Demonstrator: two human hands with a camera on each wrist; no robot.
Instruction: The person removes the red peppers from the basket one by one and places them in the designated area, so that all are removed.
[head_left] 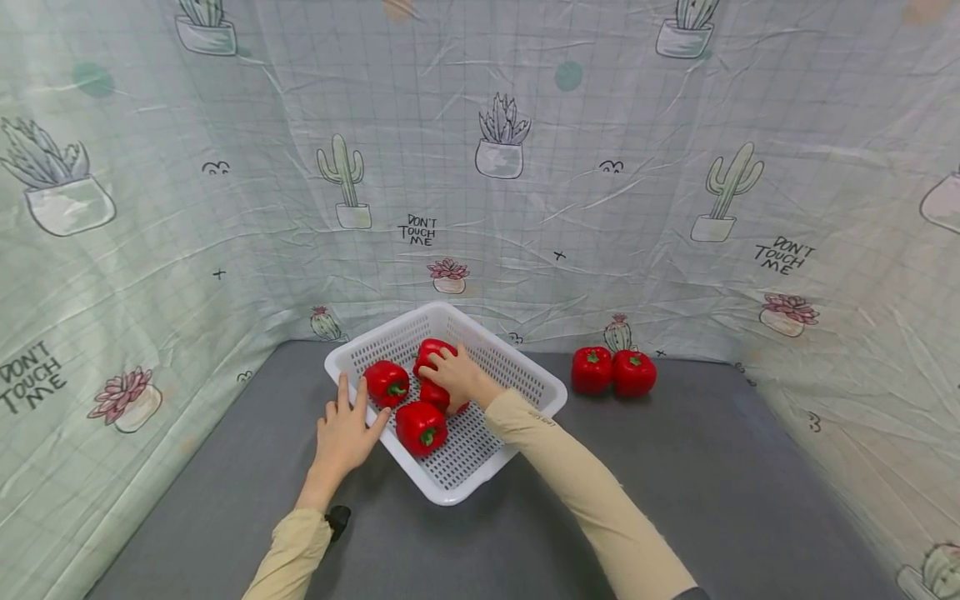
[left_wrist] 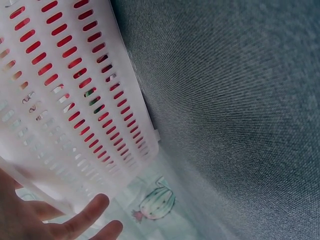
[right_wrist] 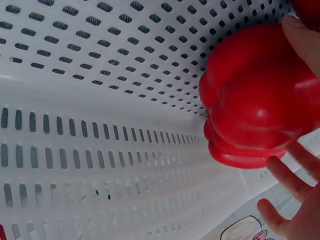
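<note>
A white perforated plastic basket (head_left: 525, 379) holds several red bell peppers. Inside it my right hand (head_left: 456, 377) grips one red bell pepper (head_left: 433, 394), partly hidden under the palm. The right wrist view shows the thumb on one side of this pepper (right_wrist: 260, 95) and spread fingers (right_wrist: 290, 180) on the other. Around the held pepper lie a bell pepper at the left wall (head_left: 386, 383), one in front (head_left: 422, 427) and one behind (head_left: 435, 354). My left hand (head_left: 345, 433) rests at the basket's left rim with fingers spread; the left wrist view shows its fingers (left_wrist: 82, 217) beside the rim.
Two more red bell peppers, a left one (head_left: 592, 370) and a right one (head_left: 633, 372), stand side by side on the grey tabletop (head_left: 705, 475), right of the basket. A cactus-print cloth (head_left: 420, 108) hangs behind and along both sides.
</note>
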